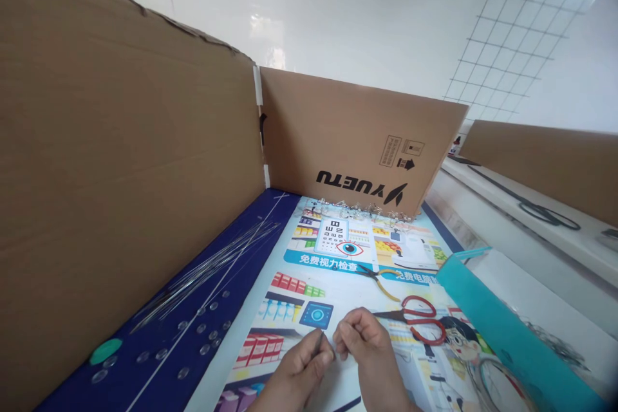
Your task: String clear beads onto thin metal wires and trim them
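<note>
Centrally, near the lower edge, the person's two bare hands work close together above a colourful printed sheet with drawn shelves and an eye chart; the left hand is curled nearly closed, its thumb pressed along the bent index finger, and between them it grips a slender dark piece, whose upper end pokes out past the knuckle; its lower part is hidden in the grip, so its full shape cannot be told; the right hand faces it just beside, fingers bent inward and thumb drawn toward the index finger, with only a narrow gap between the two hands; whether its fingertips pinch anything is too small to tell.

Just beyond the right hand lie red-handled metal scissors, blades pointing toward it; farther off rest dark-nosed pliers with yellow handles; to the right stands a white, teal-sided open box with a tangle of thin silvery wire pieces inside; on the left, long thin silvery rods lie on a dark blue surface, with small clear round beads scattered near them, and a flat green disc beside the brown cardboard panel.
</note>
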Motion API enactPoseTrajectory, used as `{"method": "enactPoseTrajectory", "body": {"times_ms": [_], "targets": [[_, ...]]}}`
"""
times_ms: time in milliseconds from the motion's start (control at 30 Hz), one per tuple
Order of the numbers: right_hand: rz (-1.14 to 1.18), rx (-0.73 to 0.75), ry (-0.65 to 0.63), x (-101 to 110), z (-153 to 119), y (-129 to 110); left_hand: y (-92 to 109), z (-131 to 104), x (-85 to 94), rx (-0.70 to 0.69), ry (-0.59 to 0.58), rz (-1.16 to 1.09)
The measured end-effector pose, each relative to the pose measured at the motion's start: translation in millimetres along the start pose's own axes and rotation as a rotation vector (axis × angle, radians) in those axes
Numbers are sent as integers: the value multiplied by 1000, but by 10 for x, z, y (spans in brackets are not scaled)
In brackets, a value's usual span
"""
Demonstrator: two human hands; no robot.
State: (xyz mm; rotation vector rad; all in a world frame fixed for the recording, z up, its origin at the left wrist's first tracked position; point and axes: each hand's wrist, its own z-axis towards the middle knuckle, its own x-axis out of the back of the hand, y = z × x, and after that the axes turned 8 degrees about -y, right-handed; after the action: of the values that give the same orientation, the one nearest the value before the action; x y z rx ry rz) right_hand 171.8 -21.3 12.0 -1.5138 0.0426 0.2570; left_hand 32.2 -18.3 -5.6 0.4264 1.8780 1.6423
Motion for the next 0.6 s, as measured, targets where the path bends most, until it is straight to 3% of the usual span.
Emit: {"method": "enactPoseTrajectory", "body": {"times_ms": [333,600], "targets": [[129,-28,32,-9,-13,-33,-80,0,-60,-14,28,-187],[200,-56,48,-9,-18,-69,-51,6,-21,-4,-28,-98]]}}
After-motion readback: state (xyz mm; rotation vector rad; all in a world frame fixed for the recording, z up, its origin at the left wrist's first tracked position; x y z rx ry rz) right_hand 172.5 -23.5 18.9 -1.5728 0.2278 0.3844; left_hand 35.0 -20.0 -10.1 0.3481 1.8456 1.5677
